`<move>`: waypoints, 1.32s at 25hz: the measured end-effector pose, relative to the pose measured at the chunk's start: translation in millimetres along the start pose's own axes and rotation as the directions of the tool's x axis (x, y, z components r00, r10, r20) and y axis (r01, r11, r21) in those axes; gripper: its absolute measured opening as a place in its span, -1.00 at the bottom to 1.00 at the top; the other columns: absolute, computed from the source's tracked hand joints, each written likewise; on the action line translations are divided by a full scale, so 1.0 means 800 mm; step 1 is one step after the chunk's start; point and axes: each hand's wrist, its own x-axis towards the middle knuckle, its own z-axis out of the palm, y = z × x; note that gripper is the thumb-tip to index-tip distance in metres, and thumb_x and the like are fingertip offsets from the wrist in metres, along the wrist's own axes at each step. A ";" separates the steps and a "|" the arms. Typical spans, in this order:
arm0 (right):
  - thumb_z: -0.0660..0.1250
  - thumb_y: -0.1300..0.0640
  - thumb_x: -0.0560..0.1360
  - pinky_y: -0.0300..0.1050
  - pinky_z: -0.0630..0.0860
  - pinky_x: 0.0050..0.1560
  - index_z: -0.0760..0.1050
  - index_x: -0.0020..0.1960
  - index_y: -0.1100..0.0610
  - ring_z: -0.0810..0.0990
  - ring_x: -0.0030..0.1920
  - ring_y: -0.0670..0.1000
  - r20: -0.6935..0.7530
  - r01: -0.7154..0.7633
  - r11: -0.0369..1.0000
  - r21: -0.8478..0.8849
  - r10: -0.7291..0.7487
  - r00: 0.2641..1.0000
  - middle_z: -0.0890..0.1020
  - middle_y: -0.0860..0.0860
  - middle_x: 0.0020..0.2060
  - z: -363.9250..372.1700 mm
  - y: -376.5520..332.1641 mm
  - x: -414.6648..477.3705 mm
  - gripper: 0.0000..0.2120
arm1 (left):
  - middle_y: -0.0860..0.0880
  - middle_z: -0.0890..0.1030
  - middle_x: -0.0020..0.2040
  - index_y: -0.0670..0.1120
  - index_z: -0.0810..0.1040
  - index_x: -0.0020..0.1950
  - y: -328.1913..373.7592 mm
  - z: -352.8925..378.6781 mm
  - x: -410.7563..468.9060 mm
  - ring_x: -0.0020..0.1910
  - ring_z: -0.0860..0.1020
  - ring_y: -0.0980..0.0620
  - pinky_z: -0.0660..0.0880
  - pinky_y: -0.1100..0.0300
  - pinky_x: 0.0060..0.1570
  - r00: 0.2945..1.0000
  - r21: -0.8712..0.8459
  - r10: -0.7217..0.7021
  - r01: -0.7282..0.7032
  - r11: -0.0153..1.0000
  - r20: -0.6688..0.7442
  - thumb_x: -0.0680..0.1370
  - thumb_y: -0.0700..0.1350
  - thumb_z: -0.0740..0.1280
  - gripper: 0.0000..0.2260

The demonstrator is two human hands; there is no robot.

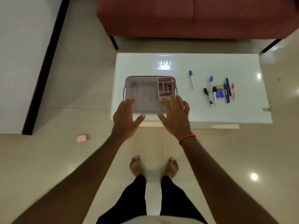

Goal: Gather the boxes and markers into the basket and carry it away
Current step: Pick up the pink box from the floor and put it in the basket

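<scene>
- Fingers (129, 103) of the left hand (125, 117) were straight and spread, gripping nothing, above the near-left part of the basket; those of the right hand (176, 115) were likewise spread and held nothing, their tips at the near end of the pink box, though I could not tell whether they touched it.
- An orange-red thread band (186, 139) circled the right wrist.
- Two bare feet (136, 165) stood on the glossy cream floor tiles (56, 159), near the table.
- On the floor to the near left lay a small pink rounded block (81, 138).
- A low glossy white rectangular table (210, 113) carried everything else.
- At its left end stood the grey perforated plastic basket (139, 79) with side handles.
- Inside the basket's right end sat the pink plastic organiser box (166, 87) with several compartments.
- Right of the basket, well apart from it, lay a white marker with a blue cap (191, 79) on its own.
- Farther right lay a loose row of markers (214, 94): black-capped, blue-capped and green ones, a stubby blue tube with a yellow cap (219, 92) and a pink pen (233, 91).
- Beyond the table stood a dark red fabric sofa (178, 16) on black legs.
</scene>
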 end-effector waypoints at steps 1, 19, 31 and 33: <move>0.32 -0.14 0.46 0.15 0.17 0.43 0.32 0.38 0.02 0.22 0.47 0.17 -0.005 0.021 1.000 0.004 -0.021 1.000 0.37 0.11 0.40 -0.017 -0.006 -0.006 -0.44 | -0.08 0.34 0.52 -0.05 0.27 0.51 0.011 -0.010 -0.015 0.52 0.26 -0.12 0.29 -0.21 0.39 1.000 0.004 -0.019 0.019 1.000 0.001 0.51 0.32 0.19 -0.32; 0.32 -0.16 0.47 0.20 0.17 0.38 0.36 0.35 0.05 0.29 0.41 0.20 0.052 0.390 0.920 0.020 -0.391 0.919 0.43 0.13 0.33 -0.064 -0.129 -0.033 -0.47 | -0.01 0.40 0.47 -0.02 0.33 0.47 -0.025 -0.108 -0.135 0.45 0.34 -0.07 0.33 -0.19 0.32 0.957 0.018 -0.218 0.225 0.974 -0.192 0.55 0.27 0.27 -0.42; 0.31 -0.14 0.52 0.20 0.15 0.46 0.34 0.40 0.05 0.19 0.51 0.19 0.156 0.560 0.816 0.144 -0.578 0.801 0.34 0.16 0.46 -0.008 -0.361 -0.080 -0.47 | -0.02 0.37 0.50 -0.02 0.30 0.49 -0.198 -0.192 -0.254 0.47 0.33 -0.08 0.30 -0.25 0.32 0.873 -0.116 -0.421 0.404 0.907 -0.246 0.55 0.34 0.20 -0.36; 0.31 -0.15 0.51 0.21 0.16 0.46 0.35 0.40 0.05 0.20 0.51 0.19 0.163 0.566 0.812 0.145 -0.584 0.796 0.35 0.16 0.45 0.001 -0.389 -0.082 -0.47 | -0.02 0.36 0.50 -0.03 0.29 0.50 -0.217 -0.203 -0.268 0.47 0.32 -0.08 0.30 -0.25 0.33 0.856 -0.136 -0.452 0.432 0.892 -0.249 0.55 0.32 0.22 -0.37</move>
